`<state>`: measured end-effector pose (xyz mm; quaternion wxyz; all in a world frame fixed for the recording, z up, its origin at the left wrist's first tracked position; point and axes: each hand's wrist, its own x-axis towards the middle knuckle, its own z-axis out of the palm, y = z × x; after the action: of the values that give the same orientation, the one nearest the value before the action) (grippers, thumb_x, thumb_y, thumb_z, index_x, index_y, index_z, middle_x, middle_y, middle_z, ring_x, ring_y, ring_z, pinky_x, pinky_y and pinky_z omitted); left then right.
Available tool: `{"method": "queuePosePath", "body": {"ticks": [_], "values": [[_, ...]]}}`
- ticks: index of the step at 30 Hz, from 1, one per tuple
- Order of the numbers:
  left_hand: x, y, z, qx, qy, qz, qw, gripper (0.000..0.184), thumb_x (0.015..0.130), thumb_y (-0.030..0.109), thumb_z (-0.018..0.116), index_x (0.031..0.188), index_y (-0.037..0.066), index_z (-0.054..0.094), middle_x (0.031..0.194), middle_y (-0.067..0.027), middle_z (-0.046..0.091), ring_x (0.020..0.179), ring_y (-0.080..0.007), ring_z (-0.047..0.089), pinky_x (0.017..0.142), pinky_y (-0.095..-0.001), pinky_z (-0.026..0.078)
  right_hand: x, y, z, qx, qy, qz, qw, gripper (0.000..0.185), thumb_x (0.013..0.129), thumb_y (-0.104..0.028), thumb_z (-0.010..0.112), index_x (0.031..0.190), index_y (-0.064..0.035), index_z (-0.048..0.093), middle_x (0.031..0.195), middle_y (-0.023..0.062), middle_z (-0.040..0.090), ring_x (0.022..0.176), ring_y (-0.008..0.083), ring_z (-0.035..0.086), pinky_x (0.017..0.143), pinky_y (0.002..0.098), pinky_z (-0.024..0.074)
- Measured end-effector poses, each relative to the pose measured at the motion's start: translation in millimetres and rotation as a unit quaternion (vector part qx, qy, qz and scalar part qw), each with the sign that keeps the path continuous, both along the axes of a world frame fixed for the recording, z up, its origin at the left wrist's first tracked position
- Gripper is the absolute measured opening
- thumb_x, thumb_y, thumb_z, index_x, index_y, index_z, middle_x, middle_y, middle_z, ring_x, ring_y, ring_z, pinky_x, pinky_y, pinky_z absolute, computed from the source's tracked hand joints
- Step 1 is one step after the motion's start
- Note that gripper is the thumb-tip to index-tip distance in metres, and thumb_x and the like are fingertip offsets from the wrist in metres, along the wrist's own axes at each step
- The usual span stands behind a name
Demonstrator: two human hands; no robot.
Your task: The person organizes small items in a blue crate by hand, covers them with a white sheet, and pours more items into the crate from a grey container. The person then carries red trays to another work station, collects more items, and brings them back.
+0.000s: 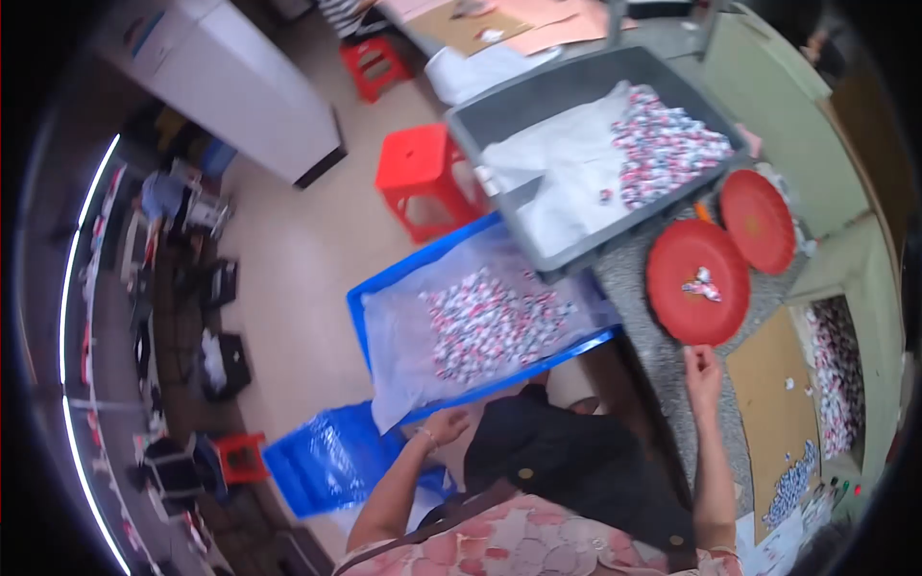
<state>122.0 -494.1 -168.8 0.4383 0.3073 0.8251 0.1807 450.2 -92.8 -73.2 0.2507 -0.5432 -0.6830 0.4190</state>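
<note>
My right hand is at the near rim of a round red plate on the grey speckled worktop. Its fingertips are pinched together at that rim; whether they grip it or a small piece is hidden. A few small white, red and dark pieces lie in the plate. My left hand is low by the near edge of a blue tray, fingers loosely apart and holding nothing. Many small white, pink and dark pieces are heaped on the tray's white liner.
A grey bin with similar pieces overhangs the blue tray. Behind the first plate lies a second red plate. On the right, a brown board carries blue-white pieces. Red stools and a blue plastic-covered container stand on the left.
</note>
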Motion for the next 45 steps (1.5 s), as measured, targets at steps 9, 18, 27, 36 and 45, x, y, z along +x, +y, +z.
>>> {"method": "queuePosePath", "body": {"ticks": [9,18,27,36,45], "values": [[-68.2,25.7,-35.0,0.177,0.198,0.063,0.962,0.021,0.081,0.016,0.060,0.098,0.006,0.064,0.099,-0.0139,0.062,0.092,-0.0339,0.060,0.082,-0.0424,0.047,-163.6,-73.4,-21.2,0.131,-0.055,0.427,0.893,0.006,0.079,-0.008,0.065,0.084,-0.0040,0.064,0.077,0.0129,0.062,0.070,0.0306,0.061,0.064,0.0387,0.0513],[-170.1,121.0,-174.9,0.196,0.262,-0.287,0.900,0.043,0.080,0.040,0.060,0.114,0.015,0.059,0.133,-0.0058,0.049,0.131,-0.0293,0.034,0.108,-0.0554,0.020,-382.3,-127.8,-238.3,0.197,-0.155,0.704,0.664,0.048,0.081,-0.026,0.064,0.124,-0.0123,0.051,0.134,0.0120,0.041,0.130,0.0319,0.032,0.105,0.0536,0.0243],[-225.2,78.1,-201.5,0.143,0.397,-0.118,0.899,0.025,0.078,0.027,0.060,0.101,0.017,0.066,0.137,-0.0069,0.047,0.129,-0.0342,0.038,0.103,-0.0622,0.024,-417.5,-125.6,-295.2,0.236,-0.141,0.710,0.648,0.056,0.082,-0.037,0.060,0.131,-0.0145,0.048,0.143,0.0097,0.037,0.138,0.0288,0.023,0.107,0.0591,0.0177],[-201.6,79.7,-148.4,0.138,0.361,0.047,0.921,0.039,0.077,0.014,0.060,0.114,0.003,0.057,0.132,-0.0309,0.040,0.123,-0.0475,0.038,0.103,-0.0532,0.030,-307.8,-68.5,-173.8,-0.061,-0.108,0.588,0.799,0.028,0.087,-0.017,0.056,0.111,-0.0032,0.056,0.104,0.0179,0.059,0.094,0.0357,0.059,0.081,0.0437,0.0481],[-75.6,151.8,-47.7,0.252,0.208,-0.042,0.944,0.015,0.077,0.002,0.058,0.091,0.000,0.062,0.112,-0.0250,0.053,0.104,-0.0406,0.053,0.088,-0.0424,0.045,-85.8,-11.9,-27.6,-0.154,-0.029,0.143,0.977,0.022,0.085,-0.023,0.062,0.097,-0.0043,0.063,0.071,0.0109,0.064,0.065,0.0255,0.063,0.062,0.0365,0.0502]]}}
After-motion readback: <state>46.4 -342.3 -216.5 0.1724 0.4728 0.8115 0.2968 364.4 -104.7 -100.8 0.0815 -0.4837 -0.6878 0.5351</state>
